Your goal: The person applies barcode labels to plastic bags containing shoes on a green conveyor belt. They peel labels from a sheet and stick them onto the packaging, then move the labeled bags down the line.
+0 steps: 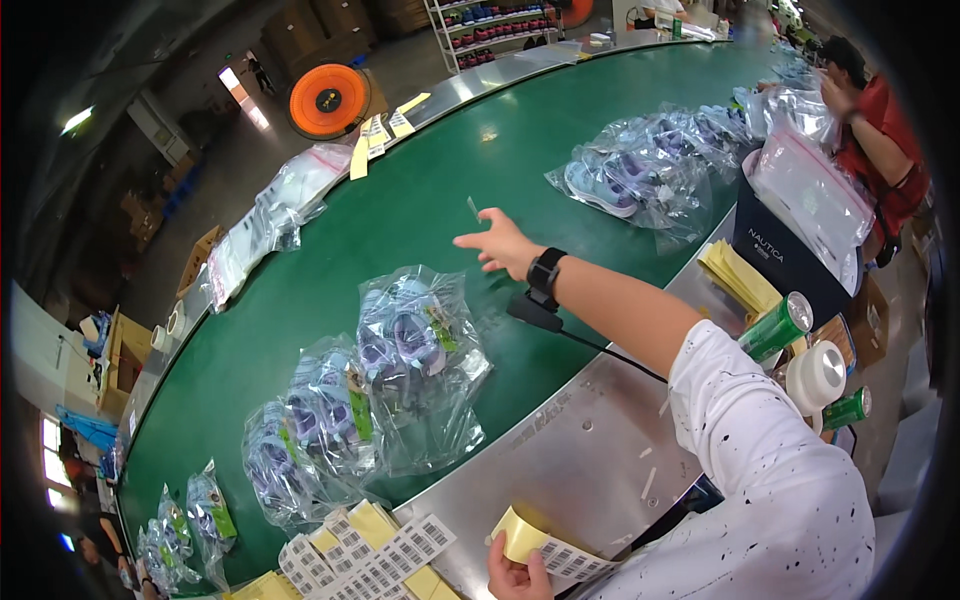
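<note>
Yellow label sheet [545,548] in left hand [517,575], half cropped.

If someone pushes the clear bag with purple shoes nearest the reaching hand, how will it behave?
The bag of purple shoes would probably slide on the smooth green belt. Its loose, crinkled plastic looks floppy and slippery. The shoes inside likely shift, not roll.

Green belt [420,200], yellow barcode label [545,548]
</note>
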Demonstrator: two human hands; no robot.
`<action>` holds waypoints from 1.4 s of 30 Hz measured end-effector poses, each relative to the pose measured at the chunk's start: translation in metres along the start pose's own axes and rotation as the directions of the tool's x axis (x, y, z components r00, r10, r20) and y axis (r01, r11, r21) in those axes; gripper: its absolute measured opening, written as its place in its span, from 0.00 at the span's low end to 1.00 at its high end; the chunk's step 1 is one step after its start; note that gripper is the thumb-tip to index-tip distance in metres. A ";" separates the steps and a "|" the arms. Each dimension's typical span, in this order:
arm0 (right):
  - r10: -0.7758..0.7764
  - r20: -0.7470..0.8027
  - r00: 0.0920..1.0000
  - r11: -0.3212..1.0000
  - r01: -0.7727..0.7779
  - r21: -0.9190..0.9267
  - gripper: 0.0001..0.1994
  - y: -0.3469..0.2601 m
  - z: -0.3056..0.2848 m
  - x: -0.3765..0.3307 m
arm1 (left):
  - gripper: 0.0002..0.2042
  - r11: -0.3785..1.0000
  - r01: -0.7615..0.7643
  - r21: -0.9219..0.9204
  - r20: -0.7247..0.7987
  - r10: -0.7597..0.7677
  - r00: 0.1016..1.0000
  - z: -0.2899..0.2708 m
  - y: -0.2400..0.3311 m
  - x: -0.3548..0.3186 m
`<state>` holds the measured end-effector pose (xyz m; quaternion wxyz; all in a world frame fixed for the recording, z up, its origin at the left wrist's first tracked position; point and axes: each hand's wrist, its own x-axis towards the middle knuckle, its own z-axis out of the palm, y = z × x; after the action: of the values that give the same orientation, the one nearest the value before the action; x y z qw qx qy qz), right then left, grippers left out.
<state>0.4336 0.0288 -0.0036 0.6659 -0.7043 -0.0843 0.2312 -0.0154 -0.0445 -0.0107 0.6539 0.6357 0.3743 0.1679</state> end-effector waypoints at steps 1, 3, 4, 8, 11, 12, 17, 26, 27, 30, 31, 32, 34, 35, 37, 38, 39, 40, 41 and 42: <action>0.020 0.048 0.999 0.996 -0.016 -0.088 0.42 -0.001 0.003 -0.010 | 0.23 1.000 0.012 0.015 0.013 -0.012 1.000 0.000 0.000 -0.001; 0.068 0.141 0.988 0.965 -0.029 -0.261 0.50 0.004 0.011 -0.029 | 0.23 1.000 0.015 0.003 0.000 -0.015 1.000 0.005 -0.003 -0.001; -0.032 0.164 0.986 0.927 0.091 -0.365 0.50 0.013 0.013 -0.036 | 0.23 1.000 0.012 -0.001 -0.007 -0.012 1.000 0.006 -0.003 0.000; -0.279 0.197 0.940 0.681 0.339 -0.650 0.48 0.055 0.031 -0.033 | 0.22 0.994 -0.040 0.097 0.014 0.039 0.999 0.007 0.000 0.000; -0.259 0.229 0.938 0.676 0.345 -0.651 0.45 0.048 0.035 -0.036 | 0.22 0.996 -0.044 0.081 0.016 0.043 0.999 0.005 0.000 0.000; -0.270 0.227 0.936 0.691 0.352 -0.631 0.45 0.049 0.032 -0.031 | 0.22 0.998 -0.026 0.062 0.018 0.024 1.000 0.007 0.001 0.000; -0.625 -0.243 0.742 0.763 0.514 -0.392 0.15 0.056 0.017 0.003 | 0.22 1.000 -0.026 0.001 0.023 0.026 0.999 0.009 0.001 0.000; 0.069 0.142 0.987 0.997 -0.071 0.010 0.07 0.049 0.022 0.011 | 0.22 0.999 -0.026 0.043 0.042 0.024 0.999 0.006 -0.002 0.000; 0.053 0.165 0.985 0.998 -0.048 -0.034 0.07 0.051 0.022 0.012 | 0.22 0.998 -0.031 0.061 0.047 0.028 0.999 0.006 -0.001 0.000; 0.045 0.138 0.989 0.993 -0.029 -0.117 0.06 0.054 0.032 0.009 | 0.21 0.996 -0.025 0.081 0.038 0.021 0.999 0.006 0.000 0.000; 0.043 0.114 0.993 0.990 -0.027 -0.138 0.06 0.055 0.033 0.012 | 0.21 0.997 -0.029 0.077 0.040 0.025 0.999 0.007 0.001 0.001; 0.041 0.089 0.995 0.987 -0.026 -0.159 0.06 0.055 0.034 0.015 | 0.21 0.995 -0.035 0.088 0.048 0.031 0.998 0.007 0.001 0.000; -0.077 0.010 0.997 0.963 0.077 -0.258 0.08 0.060 0.043 0.014 | 0.21 0.993 -0.045 0.113 0.059 0.039 0.997 0.006 -0.003 -0.001; -0.137 -0.024 0.990 0.943 0.122 -0.309 0.09 0.062 0.049 0.012 | 0.21 0.993 -0.036 0.114 0.055 0.030 0.998 0.006 -0.002 -0.001; -0.118 -0.039 0.992 0.918 0.094 -0.386 0.10 0.059 0.056 0.007 | 0.22 0.993 -0.017 0.117 0.045 0.012 0.999 0.005 -0.001 -0.002; -0.109 -0.045 0.993 0.903 0.079 -0.423 0.11 0.056 0.060 0.003 | 0.22 0.995 -0.006 0.099 0.041 0.002 0.999 0.005 0.001 -0.002; -0.147 -0.055 0.988 0.881 0.106 -0.460 0.10 0.054 0.064 -0.003 | 0.22 0.997 0.005 0.081 0.037 -0.008 0.999 0.006 0.003 -0.002; -0.171 -0.083 0.982 0.871 0.111 -0.478 0.10 0.054 0.065 -0.005 | 0.22 0.998 0.012 0.063 0.038 -0.014 0.999 0.007 0.005 -0.003; -0.195 -0.111 0.975 0.860 0.115 -0.496 0.10 0.054 0.067 -0.008 | 0.22 0.994 0.031 0.105 0.053 -0.036 0.998 0.005 0.004 -0.003; -0.218 -0.138 0.966 0.849 0.119 -0.514 0.10 0.054 0.068 -0.009 | 0.22 0.988 0.049 0.146 0.067 -0.059 0.996 0.002 0.001 -0.003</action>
<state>0.3856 0.0803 -0.0544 0.4825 -0.8617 -0.1390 0.0732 -0.0157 -0.0474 -0.0090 0.6234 0.6767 0.3790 0.0998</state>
